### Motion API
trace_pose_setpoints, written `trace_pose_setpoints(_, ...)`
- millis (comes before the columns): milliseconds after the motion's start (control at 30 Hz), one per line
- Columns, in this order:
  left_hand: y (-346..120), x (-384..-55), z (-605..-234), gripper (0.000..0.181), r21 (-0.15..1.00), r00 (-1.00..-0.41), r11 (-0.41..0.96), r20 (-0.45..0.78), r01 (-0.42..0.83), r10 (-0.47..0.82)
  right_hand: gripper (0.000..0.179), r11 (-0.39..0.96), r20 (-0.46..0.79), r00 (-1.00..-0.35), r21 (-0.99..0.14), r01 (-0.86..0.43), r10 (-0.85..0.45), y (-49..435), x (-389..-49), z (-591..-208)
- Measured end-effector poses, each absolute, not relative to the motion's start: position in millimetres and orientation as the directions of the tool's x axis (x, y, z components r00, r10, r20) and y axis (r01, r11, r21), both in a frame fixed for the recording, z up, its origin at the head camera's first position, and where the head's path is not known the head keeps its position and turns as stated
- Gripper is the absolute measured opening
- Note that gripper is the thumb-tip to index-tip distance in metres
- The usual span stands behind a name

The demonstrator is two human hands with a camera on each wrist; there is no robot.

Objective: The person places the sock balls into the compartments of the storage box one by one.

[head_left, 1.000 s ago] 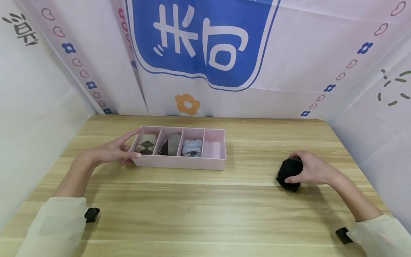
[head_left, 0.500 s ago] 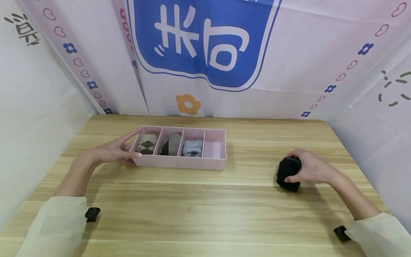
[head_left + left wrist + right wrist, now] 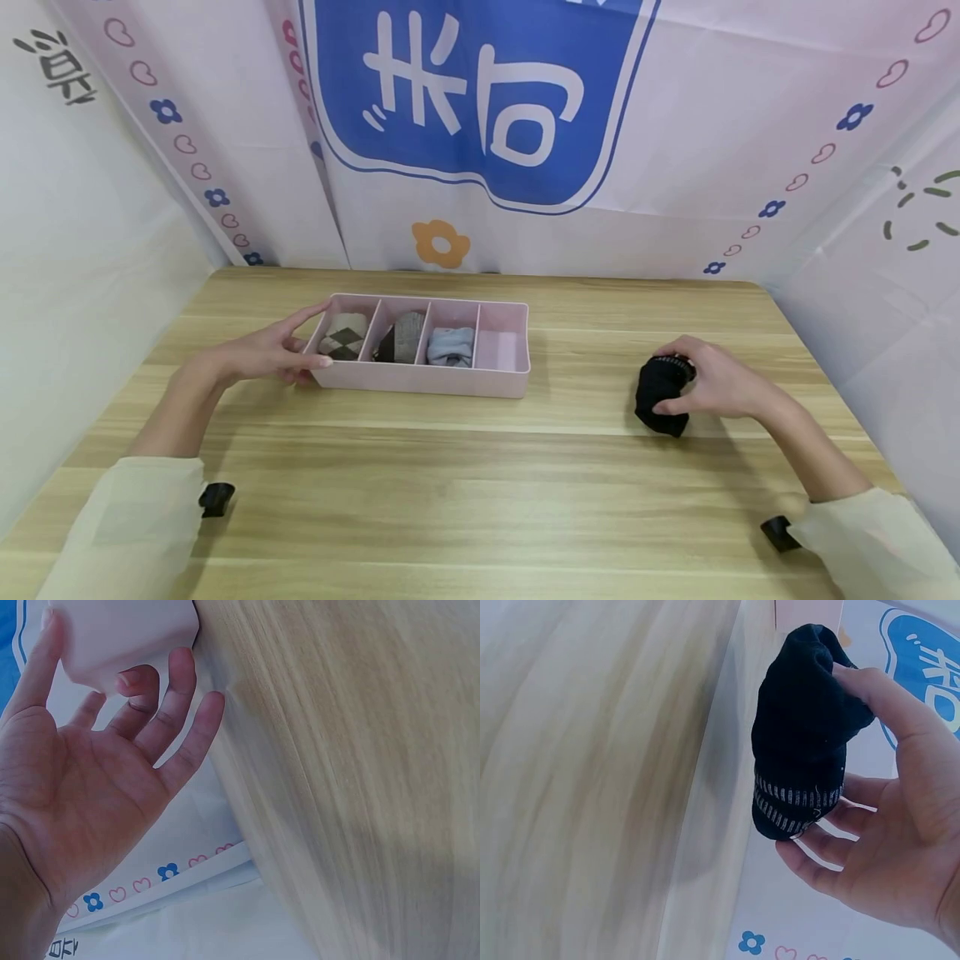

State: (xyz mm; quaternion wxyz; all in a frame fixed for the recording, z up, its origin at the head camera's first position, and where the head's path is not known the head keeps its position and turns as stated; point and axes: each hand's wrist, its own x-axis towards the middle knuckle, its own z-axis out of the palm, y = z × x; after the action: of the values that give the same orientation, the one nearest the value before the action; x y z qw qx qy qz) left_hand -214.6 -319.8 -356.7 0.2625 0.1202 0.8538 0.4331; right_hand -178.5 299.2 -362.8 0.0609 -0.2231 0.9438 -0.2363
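In the head view, my left hand [image 3: 262, 354] holds the left end of a pink divided box [image 3: 420, 381], thumb at the near rim and index finger at the far corner. The remaining fingers curve loosely beside the end wall. Three of its compartments hold a folded argyle sock [image 3: 345, 337], a grey and dark sock [image 3: 407, 337] and a light blue-grey sock [image 3: 451, 347]; the rightmost is bare. On the right, my right hand [image 3: 716, 382] grips a folded black sock [image 3: 799, 727] with white stitch-like bands, between thumb and fingers. Its height over the table is hard to judge.
The wooden table [image 3: 480, 500] runs up to a printed cloth backdrop [image 3: 637, 237], with white cloth at both sides. A small black device [image 3: 217, 499] sits by the left sleeve, and another black device [image 3: 780, 533] by the right sleeve.
My right hand has shifted slightly left and away from me, carrying the black sock along. The left hand and the box have stayed in place.
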Motion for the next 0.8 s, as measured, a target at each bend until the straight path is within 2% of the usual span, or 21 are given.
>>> trace_pose_setpoints(800, -320.0, -214.0, -354.8, 0.102, 0.787, -0.841, 0.615, -0.357, -0.038, 0.405, 0.075, 0.712, 0.066, -0.855, -0.522, -0.469, -0.515, 267.4, -196.7, -354.6)
